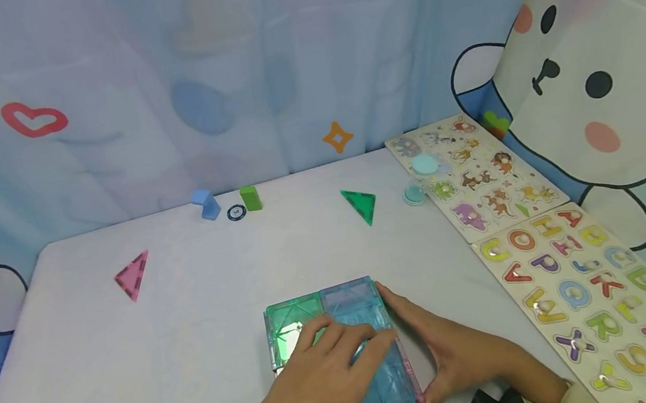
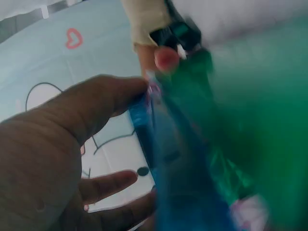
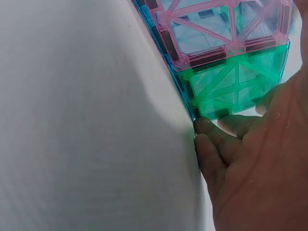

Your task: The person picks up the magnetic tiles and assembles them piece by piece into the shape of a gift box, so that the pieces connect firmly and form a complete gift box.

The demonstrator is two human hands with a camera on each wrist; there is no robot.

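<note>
A flat, box-like block of translucent magnetic tiles point(image 1: 372, 303) lies near the table's front, with green and blue tiles on top and pink edging along the right side. Over the top spreads my left hand point(image 1: 332, 375), fingers bent on the blue tile and thumb at the near edge. In the left wrist view that thumb meets a corner of the blue tile point(image 2: 178, 178). My right hand point(image 1: 456, 350) spans the right side, index finger at the far corner and thumb at the near one. Its fingertips touch the green tile's edge point(image 3: 236, 86) in the right wrist view, beside a pink tile point(image 3: 211, 33).
Loose pink point(image 1: 134, 276) and green triangle tiles point(image 1: 362, 205) lie farther back. Blue blocks point(image 1: 206, 204), a black-and-white disc point(image 1: 236, 213) and a green block point(image 1: 251, 198) sit at the rear edge. An animal puzzle board point(image 1: 451, 206) and a letter board point(image 1: 549, 268) line the right.
</note>
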